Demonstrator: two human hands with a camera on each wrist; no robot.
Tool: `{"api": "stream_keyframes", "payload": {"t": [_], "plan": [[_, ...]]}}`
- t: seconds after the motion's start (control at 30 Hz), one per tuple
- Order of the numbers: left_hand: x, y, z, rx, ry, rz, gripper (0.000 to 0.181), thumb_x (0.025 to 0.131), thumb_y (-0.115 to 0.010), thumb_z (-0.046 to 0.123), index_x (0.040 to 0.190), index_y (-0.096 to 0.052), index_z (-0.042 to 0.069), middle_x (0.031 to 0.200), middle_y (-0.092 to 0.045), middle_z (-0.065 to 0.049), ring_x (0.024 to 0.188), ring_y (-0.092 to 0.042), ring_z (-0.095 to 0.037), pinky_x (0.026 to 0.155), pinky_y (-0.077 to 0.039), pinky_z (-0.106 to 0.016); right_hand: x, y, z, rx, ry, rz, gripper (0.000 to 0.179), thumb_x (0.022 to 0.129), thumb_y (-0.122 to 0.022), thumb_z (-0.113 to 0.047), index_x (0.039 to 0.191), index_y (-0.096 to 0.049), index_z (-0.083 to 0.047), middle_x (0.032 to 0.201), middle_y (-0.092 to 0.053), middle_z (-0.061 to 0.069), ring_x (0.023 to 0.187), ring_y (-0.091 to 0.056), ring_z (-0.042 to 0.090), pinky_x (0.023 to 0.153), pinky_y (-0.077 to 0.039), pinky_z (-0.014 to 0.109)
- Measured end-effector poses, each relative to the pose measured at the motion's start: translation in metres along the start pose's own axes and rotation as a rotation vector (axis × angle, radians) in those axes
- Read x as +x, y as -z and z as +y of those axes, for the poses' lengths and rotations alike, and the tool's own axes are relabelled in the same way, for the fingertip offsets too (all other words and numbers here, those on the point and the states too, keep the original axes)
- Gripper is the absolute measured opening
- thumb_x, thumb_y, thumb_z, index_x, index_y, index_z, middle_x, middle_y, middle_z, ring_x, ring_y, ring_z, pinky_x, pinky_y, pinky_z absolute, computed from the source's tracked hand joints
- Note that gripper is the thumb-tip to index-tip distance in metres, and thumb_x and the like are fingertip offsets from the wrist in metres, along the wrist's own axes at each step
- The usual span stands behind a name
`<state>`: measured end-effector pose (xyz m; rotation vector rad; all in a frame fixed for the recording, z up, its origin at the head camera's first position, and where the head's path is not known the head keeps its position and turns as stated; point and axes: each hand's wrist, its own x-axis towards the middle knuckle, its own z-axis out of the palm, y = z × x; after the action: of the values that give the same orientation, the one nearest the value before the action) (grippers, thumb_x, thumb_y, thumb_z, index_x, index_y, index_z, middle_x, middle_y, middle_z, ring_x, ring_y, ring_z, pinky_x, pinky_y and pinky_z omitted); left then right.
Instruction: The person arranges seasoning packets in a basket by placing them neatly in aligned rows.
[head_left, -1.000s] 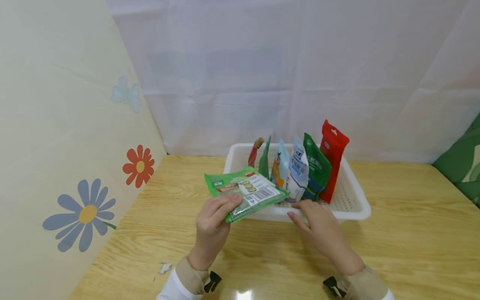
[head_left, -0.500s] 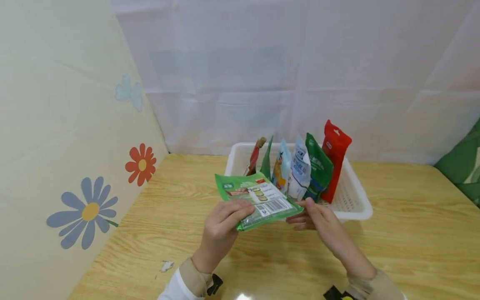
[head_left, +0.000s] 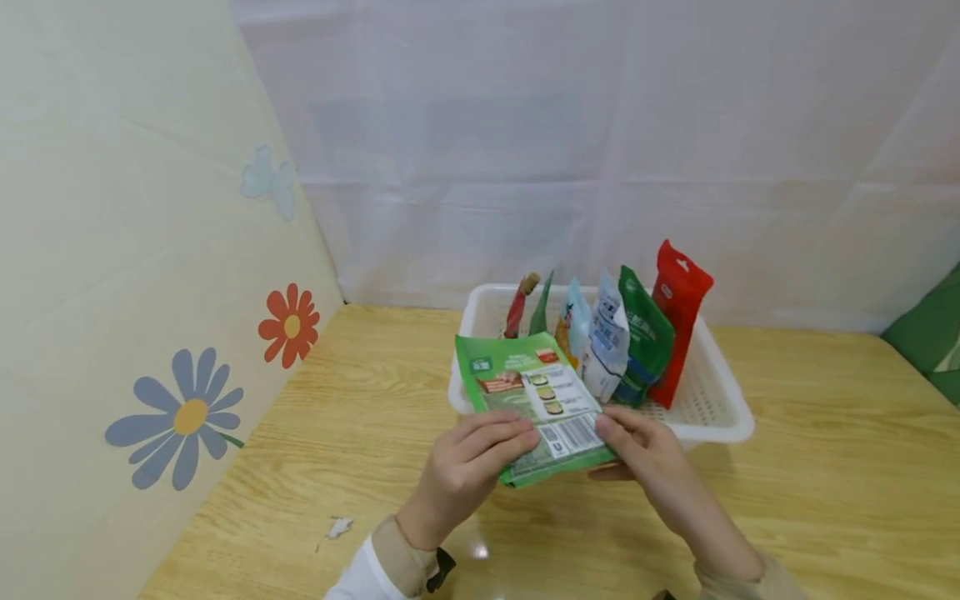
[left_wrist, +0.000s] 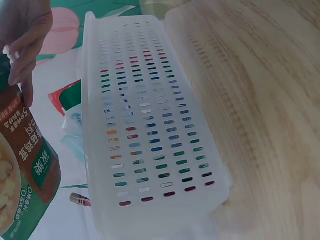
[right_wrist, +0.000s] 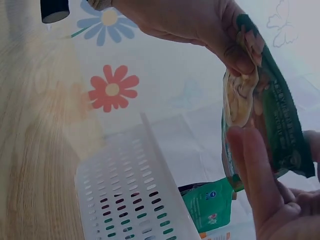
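Note:
Both hands hold a green soup packet (head_left: 525,392) over the near side of the white basket (head_left: 722,423), barcode side up. My left hand (head_left: 467,465) pinches its near left edge, thumb on top. At the right edge, my right hand (head_left: 651,454) grips it with the thumb above and fingers beneath. The packet's underside (left_wrist: 37,145) shows brown and green print with a bowl picture in the left wrist view. In the right wrist view, the right hand's fingers (right_wrist: 257,165) lie straight along that face.
Several upright packs stand in the basket: a red pack (head_left: 678,325), a dark green pouch (head_left: 643,337), a white pouch (head_left: 606,342), a light blue pack (head_left: 576,321) and others at its left. A white scrap (head_left: 340,527) lies on the wooden table (head_left: 285,467).
The packet has come nearer, a little rightward, and its printed face now tilts toward me. My right hand has moved from the basket rim to take hold of the packet's right edge.

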<state>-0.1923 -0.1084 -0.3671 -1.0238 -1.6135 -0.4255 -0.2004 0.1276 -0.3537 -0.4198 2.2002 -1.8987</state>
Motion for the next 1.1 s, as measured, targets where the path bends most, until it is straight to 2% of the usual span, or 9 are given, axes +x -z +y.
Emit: {"api": "stream_keyframes", "payload": {"t": [0.13,0.4,0.53,0.73,0.83,0.9,0.97,1.03,1.1], "plan": [[-0.001,-0.002,0.001,-0.005,0.002,-0.016,0.019,0.088,-0.061,-0.001,0.099,-0.074,0.007,0.096,-0.074,-0.004,0.096,-0.068,-0.017,0.093,-0.052,-0.021,0.0,0.0,-0.003,0.038,-0.031,0.0,0.052,0.102,-0.043,-0.02,0.136,-0.032,0.018,0.091,-0.071,-0.013,0.08,-0.07,0.006,0.067,-0.059,0.028],[-0.006,-0.005,0.002,0.001,0.034,-0.026,0.022,0.087,-0.058,-0.003,0.101,-0.073,0.007,0.098,-0.074,-0.004,0.098,-0.067,-0.017,0.095,-0.051,-0.022,0.0,-0.001,-0.009,0.024,-0.053,0.1,0.053,0.1,-0.048,-0.021,0.137,-0.036,0.015,0.092,-0.073,-0.014,0.081,-0.069,0.005,0.069,-0.058,0.026],[-0.007,-0.007,0.003,0.009,0.045,-0.031,0.026,0.084,-0.059,-0.005,0.102,-0.072,0.007,0.099,-0.074,-0.004,0.099,-0.067,-0.018,0.096,-0.05,-0.023,0.0,-0.003,-0.01,0.011,-0.068,0.144,0.053,0.1,-0.049,-0.022,0.137,-0.038,0.014,0.096,-0.073,-0.01,0.081,-0.069,0.003,0.071,-0.058,0.025],[-0.006,-0.008,0.006,0.005,0.087,-0.083,0.033,0.077,-0.064,-0.008,0.105,-0.071,0.008,0.103,-0.073,-0.004,0.103,-0.066,-0.017,0.099,-0.049,-0.022,-0.001,-0.003,-0.012,-0.014,-0.082,0.207,0.052,0.099,-0.051,-0.022,0.137,-0.041,0.012,0.097,-0.072,-0.01,0.079,-0.068,0.001,0.069,-0.057,0.02],[-0.006,-0.009,0.006,-0.005,0.12,-0.059,0.042,0.073,-0.057,-0.015,0.108,-0.069,0.005,0.105,-0.071,-0.005,0.103,-0.065,-0.018,0.1,-0.048,-0.022,-0.002,-0.003,-0.01,-0.009,-0.074,0.223,0.052,0.099,-0.051,-0.021,0.137,-0.04,0.012,0.094,-0.071,-0.014,0.079,-0.068,0.0,0.069,-0.057,0.019],[-0.005,-0.01,0.006,-0.018,0.179,0.011,0.046,0.069,-0.05,-0.019,0.108,-0.066,0.0,0.105,-0.069,-0.009,0.101,-0.064,-0.021,0.098,-0.049,-0.023,-0.002,-0.002,-0.007,0.006,-0.048,0.242,0.051,0.099,-0.052,-0.018,0.136,-0.04,0.014,0.09,-0.071,-0.017,0.078,-0.067,0.0,0.067,-0.057,0.019],[-0.004,-0.011,0.007,-0.062,0.304,0.092,0.047,0.068,-0.044,-0.022,0.11,-0.061,-0.007,0.106,-0.065,-0.016,0.1,-0.062,-0.025,0.095,-0.051,-0.025,-0.002,-0.001,-0.005,0.028,-0.02,0.26,0.05,0.098,-0.052,-0.015,0.135,-0.04,0.016,0.087,-0.07,-0.02,0.076,-0.067,0.0,0.066,-0.057,0.02],[-0.002,-0.009,0.008,-0.198,0.517,0.139,0.042,0.076,-0.043,-0.021,0.116,-0.052,-0.011,0.112,-0.059,-0.022,0.102,-0.06,-0.025,0.091,-0.053,-0.025,-0.001,0.0,-0.002,0.053,0.004,0.273,0.043,0.097,-0.053,-0.014,0.133,-0.047,0.01,0.085,-0.07,-0.02,0.076,-0.067,0.001,0.065,-0.057,0.02],[0.002,-0.006,0.009,-0.415,0.779,0.115,0.037,0.088,-0.046,-0.011,0.125,-0.044,-0.01,0.117,-0.056,-0.024,0.103,-0.06,-0.021,0.087,-0.054,-0.024,0.0,0.002,0.0,0.07,0.016,0.272,0.03,0.097,-0.054,-0.014,0.126,-0.058,-0.006,0.086,-0.07,-0.019,0.076,-0.067,0.0,0.065,-0.056,0.019]]}}
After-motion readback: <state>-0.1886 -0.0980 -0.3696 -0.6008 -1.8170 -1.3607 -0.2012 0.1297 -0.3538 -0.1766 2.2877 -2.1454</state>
